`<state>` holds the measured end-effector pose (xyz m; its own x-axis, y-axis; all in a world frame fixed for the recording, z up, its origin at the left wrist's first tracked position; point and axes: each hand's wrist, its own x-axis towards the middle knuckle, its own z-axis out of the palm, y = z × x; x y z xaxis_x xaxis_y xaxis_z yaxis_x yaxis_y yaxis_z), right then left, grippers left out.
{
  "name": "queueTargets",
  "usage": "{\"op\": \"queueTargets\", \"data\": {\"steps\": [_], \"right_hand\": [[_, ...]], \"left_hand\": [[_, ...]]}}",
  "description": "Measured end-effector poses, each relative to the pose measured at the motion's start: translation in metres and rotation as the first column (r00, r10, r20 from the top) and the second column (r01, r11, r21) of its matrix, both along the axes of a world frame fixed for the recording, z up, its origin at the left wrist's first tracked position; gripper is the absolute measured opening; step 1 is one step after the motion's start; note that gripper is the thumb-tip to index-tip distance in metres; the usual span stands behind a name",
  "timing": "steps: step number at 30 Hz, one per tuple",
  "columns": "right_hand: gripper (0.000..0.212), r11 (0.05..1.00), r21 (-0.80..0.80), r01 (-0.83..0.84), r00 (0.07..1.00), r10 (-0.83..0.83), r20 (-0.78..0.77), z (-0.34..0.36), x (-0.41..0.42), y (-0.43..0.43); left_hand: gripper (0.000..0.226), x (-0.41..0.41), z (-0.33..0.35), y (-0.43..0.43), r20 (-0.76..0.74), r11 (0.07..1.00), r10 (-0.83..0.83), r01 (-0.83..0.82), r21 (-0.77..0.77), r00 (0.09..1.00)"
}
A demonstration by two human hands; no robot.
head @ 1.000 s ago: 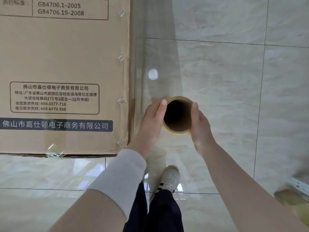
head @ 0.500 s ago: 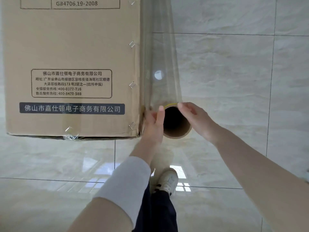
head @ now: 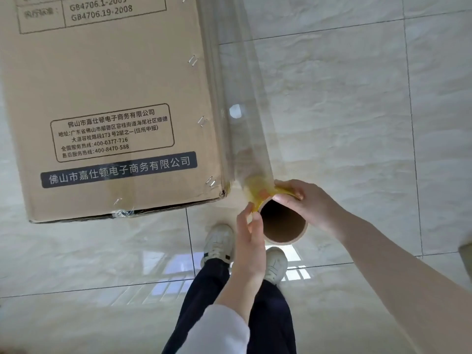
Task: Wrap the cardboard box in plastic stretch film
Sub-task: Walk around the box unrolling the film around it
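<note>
Gripping the film roll [head: 283, 221] upright between both hands, left hand [head: 249, 236] and right hand [head: 306, 203] on its top rim, the person stood just beside the cardboard box [head: 107, 103] corner on the floor [head: 344, 111]. Film [head: 242, 98] stretched taut to that corner, so wrapping looked underway. Next, carrying the roll around the box under steady tension seemed needed.

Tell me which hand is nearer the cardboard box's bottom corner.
Left. The left hand sits just right of and below the cardboard box corner, apart from it; the right hand is farther right, across the roll core.
</note>
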<state>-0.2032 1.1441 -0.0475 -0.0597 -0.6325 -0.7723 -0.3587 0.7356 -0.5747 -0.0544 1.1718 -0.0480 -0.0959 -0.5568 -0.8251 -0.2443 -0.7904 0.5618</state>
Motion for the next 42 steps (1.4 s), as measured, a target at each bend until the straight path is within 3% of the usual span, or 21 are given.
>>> {"op": "queueTargets", "data": {"steps": [4,8,12,16,18,21,25,27,29,33,36,39,42], "right_hand": [[0.038,0.995,-0.042,0.095,0.994,-0.093,0.053,-0.009,0.012,-0.001],[0.049,0.914,-0.021,0.405,0.901,-0.396,0.175,-0.013,0.02,0.017],[0.041,0.806,-0.053,0.59,0.807,-0.586,0.076,-0.01,0.035,0.042],[0.026,0.91,-0.026,0.415,0.91,-0.414,0.026,-0.002,0.045,0.047],[0.031,0.957,0.029,0.289,0.954,-0.29,0.07,0.002,0.051,0.047],[0.037,0.989,0.05,0.14,0.985,-0.145,0.098,0.0,0.067,0.046],[0.038,0.982,0.051,0.179,0.979,-0.184,0.094,-0.008,0.085,0.036],[0.056,0.982,0.049,0.183,0.979,-0.187,0.083,-0.011,0.092,0.038],[0.066,0.957,0.043,0.286,0.948,-0.289,0.132,-0.014,0.1,0.045],[0.061,0.841,0.048,0.539,0.823,-0.538,0.181,-0.014,0.12,0.063],[0.053,0.739,0.028,0.673,0.736,-0.672,0.082,-0.016,0.138,0.067],[0.051,0.782,0.062,0.62,0.779,-0.623,0.068,-0.016,0.151,0.067],[0.048,0.875,0.097,0.474,0.868,-0.483,0.113,-0.009,0.157,0.062]], "left_hand": [[0.063,0.005,-0.011,-0.032,0.092,0.99,-0.119,0.126,-0.068,0.989],[0.058,0.0,-0.016,-0.037,0.049,0.985,-0.093,0.099,-0.139,0.994],[0.078,0.003,-0.019,-0.017,0.007,0.979,-0.096,0.096,-0.179,0.995],[0.096,0.026,-0.01,0.015,0.029,0.995,0.01,-0.007,-0.095,1.0],[0.108,0.039,0.007,0.027,0.041,0.997,0.071,-0.07,-0.012,0.997],[0.09,0.061,0.005,0.03,0.099,0.998,0.029,-0.034,0.045,0.995],[0.071,0.083,-0.008,-0.002,0.189,0.975,-0.223,0.218,0.049,0.956],[0.058,0.093,-0.01,-0.02,0.179,0.911,-0.411,0.411,0.039,0.894],[0.057,0.105,-0.018,-0.033,0.099,0.864,-0.503,0.503,0.024,0.859],[0.08,0.112,-0.028,-0.05,-0.095,0.83,-0.555,0.558,0.005,0.826],[0.059,0.117,-0.032,-0.047,-0.106,0.829,-0.559,0.559,-0.036,0.822],[0.055,0.132,-0.022,-0.033,-0.095,0.877,-0.479,0.48,-0.015,0.873],[0.065,0.15,-0.013,-0.017,-0.103,0.901,-0.414,0.423,0.093,0.904]]}}
